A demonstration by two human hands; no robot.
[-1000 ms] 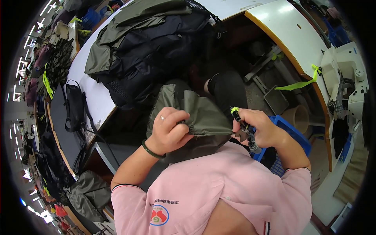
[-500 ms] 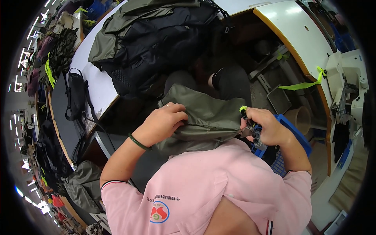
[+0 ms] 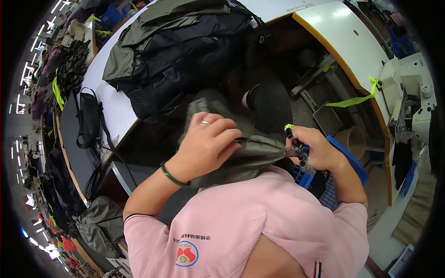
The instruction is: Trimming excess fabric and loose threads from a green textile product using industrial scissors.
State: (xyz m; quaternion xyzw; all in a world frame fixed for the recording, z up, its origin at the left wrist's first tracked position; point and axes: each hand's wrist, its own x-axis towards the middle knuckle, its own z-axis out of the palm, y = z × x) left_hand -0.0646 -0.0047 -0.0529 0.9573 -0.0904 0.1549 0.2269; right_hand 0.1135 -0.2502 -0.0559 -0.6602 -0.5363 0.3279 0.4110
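grip, right hand [image 3: 314, 147]: closed around a small dark tool [image 3: 289, 133], a corner of the olive cloth [image 3: 264, 153] at its fingers, seemingly anchored there to draw the edge taut.
grip, left hand [image 3: 204, 146]: fingers curled over the cloth; whether they pinch it, cannot tell.
olive cloth: gathered over the lap, against the pink shirt [image 3: 222, 208], presumably for easy reach of both hands.
blue crate [image 3: 350, 162]: low, beside the right wrist.
black-and-olive fabric heap [image 3: 185, 60]: on the white counter [image 3: 118, 113], likely set there to leave the lap free.
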